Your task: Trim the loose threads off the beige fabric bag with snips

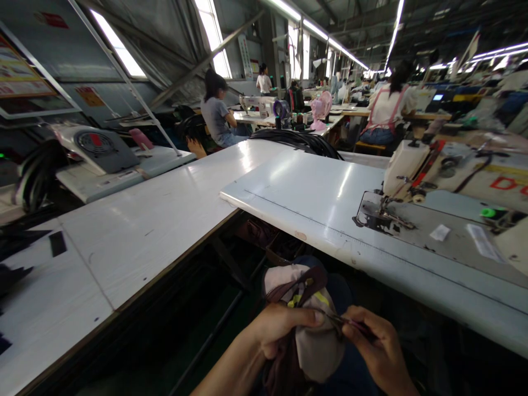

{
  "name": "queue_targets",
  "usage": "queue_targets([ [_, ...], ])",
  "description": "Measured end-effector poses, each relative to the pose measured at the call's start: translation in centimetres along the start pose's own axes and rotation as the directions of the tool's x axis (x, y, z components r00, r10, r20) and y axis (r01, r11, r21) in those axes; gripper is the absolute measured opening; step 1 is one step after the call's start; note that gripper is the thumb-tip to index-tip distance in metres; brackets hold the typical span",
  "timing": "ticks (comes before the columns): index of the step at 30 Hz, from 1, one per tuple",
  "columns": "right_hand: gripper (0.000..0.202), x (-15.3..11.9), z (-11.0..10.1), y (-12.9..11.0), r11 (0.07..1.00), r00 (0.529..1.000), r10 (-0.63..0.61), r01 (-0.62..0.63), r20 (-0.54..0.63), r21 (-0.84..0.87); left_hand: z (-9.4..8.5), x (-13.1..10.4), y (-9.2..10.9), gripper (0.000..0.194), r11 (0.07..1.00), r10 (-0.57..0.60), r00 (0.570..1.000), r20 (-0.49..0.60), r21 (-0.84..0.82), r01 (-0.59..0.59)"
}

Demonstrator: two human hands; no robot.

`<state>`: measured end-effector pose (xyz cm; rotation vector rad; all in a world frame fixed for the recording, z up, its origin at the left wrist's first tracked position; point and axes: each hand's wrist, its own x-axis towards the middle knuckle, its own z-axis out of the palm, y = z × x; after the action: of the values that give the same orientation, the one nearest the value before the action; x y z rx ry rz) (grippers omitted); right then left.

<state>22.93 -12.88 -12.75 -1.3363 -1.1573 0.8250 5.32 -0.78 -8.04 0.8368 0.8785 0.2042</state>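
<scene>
A beige and dark maroon sewn fabric piece point(319, 352) with yellow patches and what looks like a dark zipper edge lies bunched over my lap, below the table edge. My left hand point(280, 330) is closed on it, the thumb pressing across its top. In my right hand point(375, 341), pinched between thumb and fingers, is a slim pointed metal tool point(339, 319) with a purplish handle. Its tip meets the fabric beside my left thumb. The blades are too small to tell whether it is snips or tweezers.
A sewing machine point(449, 170) stands on the white table point(289, 187) at right, two small white pieces near it. A long white table point(157, 231) runs left, with dark scraps point(58, 243). Black coiled strips point(301, 140) lie behind. Several people sit at machines farther off.
</scene>
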Motion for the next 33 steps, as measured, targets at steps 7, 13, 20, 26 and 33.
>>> queue_targets([
  [7, 0.036, 0.5, 2.2, -0.2, 0.866, 0.988, 0.147, -0.148, 0.041, 0.478, 1.8, -0.4, -1.4, 0.034, 0.996, -0.067, 0.997, -0.048, 0.062, 0.07],
  [13, 0.034, 0.9, -0.4, -2.8, 0.973, 0.94, 0.184, -0.134, -0.286, 0.186, 2.1, -0.7, -0.7, 0.04, 0.999, 0.005, 0.996, -0.094, 0.036, -0.002],
  [20, 0.033, 1.4, 0.6, -5.6, 0.966, 0.966, 0.257, -0.258, -0.027, -0.035, 2.0, -0.3, -0.9, 0.038, 1.0, -0.005, 0.991, -0.131, 0.01, 0.006],
  [26, 0.025, 1.1, 1.9, -4.3, 0.985, 0.98, 0.105, -0.126, -0.172, -0.118, 2.7, -0.2, -0.8, 0.042, 0.999, -0.019, 0.989, -0.148, 0.042, 0.026],
  [33, 0.025, 1.0, 3.0, -3.2, 0.99, 0.954, 0.076, -0.106, -0.289, -0.089, 2.6, -0.9, -0.3, 0.04, 0.999, 0.028, 0.994, -0.104, 0.04, -0.024],
])
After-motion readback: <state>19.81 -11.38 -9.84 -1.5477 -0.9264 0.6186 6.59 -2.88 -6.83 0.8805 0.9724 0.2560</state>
